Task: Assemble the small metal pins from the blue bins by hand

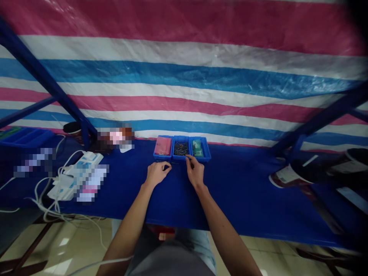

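Observation:
Three small blue bins stand side by side on the blue table. Pink packets fill the left bin [163, 147], dark thin metal screws [181, 148] lie loose in the middle one, and the right bin [204, 147] holds green-and-white packets. My left hand [157, 173] rests in front of the left bin, thumb and forefinger pinched at one end of a thin piece that looks like a screw [174, 163]. My right hand [196, 172] is at the front rim of the middle bin, its fingertips closed together; anything between them is too small to make out.
A white power strip [77, 174] with tangled cables [59, 191] lies at left, beside blurred-out items. Blue frame posts [70, 103] rise on both sides. Dark tubs [290, 174] stand at right. A striped tarp [201, 88] hangs behind the table [244, 199].

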Action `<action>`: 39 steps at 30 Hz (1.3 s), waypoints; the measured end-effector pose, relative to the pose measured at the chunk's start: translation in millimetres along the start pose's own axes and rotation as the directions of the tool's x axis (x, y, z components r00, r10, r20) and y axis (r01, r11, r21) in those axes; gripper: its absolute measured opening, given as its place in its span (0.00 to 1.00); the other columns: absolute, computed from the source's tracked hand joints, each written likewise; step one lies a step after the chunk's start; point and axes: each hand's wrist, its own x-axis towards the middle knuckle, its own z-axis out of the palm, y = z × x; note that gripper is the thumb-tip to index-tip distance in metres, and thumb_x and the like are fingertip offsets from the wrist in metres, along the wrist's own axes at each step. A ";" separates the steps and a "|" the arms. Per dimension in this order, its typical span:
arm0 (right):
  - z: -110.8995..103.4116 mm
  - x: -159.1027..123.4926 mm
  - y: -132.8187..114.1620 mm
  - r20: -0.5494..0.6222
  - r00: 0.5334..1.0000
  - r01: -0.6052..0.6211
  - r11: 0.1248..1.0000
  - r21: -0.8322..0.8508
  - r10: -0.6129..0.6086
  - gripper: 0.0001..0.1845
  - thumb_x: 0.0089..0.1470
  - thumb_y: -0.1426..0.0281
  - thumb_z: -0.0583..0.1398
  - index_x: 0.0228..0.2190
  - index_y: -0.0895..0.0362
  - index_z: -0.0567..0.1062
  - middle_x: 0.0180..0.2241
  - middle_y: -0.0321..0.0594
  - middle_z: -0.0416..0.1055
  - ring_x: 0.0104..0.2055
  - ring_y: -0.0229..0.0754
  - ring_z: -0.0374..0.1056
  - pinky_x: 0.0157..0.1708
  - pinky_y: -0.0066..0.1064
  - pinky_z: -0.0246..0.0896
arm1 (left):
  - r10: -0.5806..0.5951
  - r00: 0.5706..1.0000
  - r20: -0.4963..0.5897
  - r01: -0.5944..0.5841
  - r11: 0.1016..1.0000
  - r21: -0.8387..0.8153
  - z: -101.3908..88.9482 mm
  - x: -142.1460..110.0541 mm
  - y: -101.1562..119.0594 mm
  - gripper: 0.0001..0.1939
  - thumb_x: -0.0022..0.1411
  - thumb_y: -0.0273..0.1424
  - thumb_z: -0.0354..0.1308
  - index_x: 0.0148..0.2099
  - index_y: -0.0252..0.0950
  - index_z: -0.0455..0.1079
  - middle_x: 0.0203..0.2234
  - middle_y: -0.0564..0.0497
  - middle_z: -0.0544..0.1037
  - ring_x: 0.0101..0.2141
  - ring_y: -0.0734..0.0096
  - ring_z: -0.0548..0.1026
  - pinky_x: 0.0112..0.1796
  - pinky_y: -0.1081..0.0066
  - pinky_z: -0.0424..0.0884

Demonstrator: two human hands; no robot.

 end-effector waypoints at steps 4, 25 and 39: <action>1.3 -0.7 -0.4 0.054 0.998 0.009 0.999 0.037 -0.011 0.20 0.66 0.59 0.53 0.43 0.58 0.79 0.20 0.35 0.69 0.19 0.36 0.62 0.24 0.27 0.54 | 0.008 1.000 0.005 -0.009 1.000 0.026 -0.7 -0.3 0.9 0.09 0.64 0.41 0.59 0.42 0.49 0.80 0.25 0.55 0.77 0.28 0.70 0.73 0.30 0.73 0.56; 2.1 0.0 4.0 0.103 0.995 -0.018 0.994 0.108 0.007 0.22 0.64 0.56 0.54 0.40 0.59 0.80 0.20 0.35 0.67 0.20 0.36 0.57 0.24 0.28 0.50 | -0.044 0.995 -0.091 0.053 0.994 0.091 -5.2 2.3 -22.0 0.11 0.66 0.38 0.57 0.43 0.47 0.80 0.26 0.51 0.79 0.30 0.65 0.75 0.31 0.71 0.58; 1.5 0.8 3.1 0.123 0.992 -0.019 0.994 0.109 0.005 0.21 0.64 0.56 0.54 0.39 0.59 0.80 0.20 0.35 0.67 0.20 0.37 0.60 0.23 0.28 0.51 | -0.271 0.956 -0.114 0.287 0.946 0.153 1.4 4.2 -8.3 0.15 0.66 0.45 0.53 0.44 0.48 0.79 0.31 0.49 0.82 0.37 0.59 0.78 0.34 0.70 0.62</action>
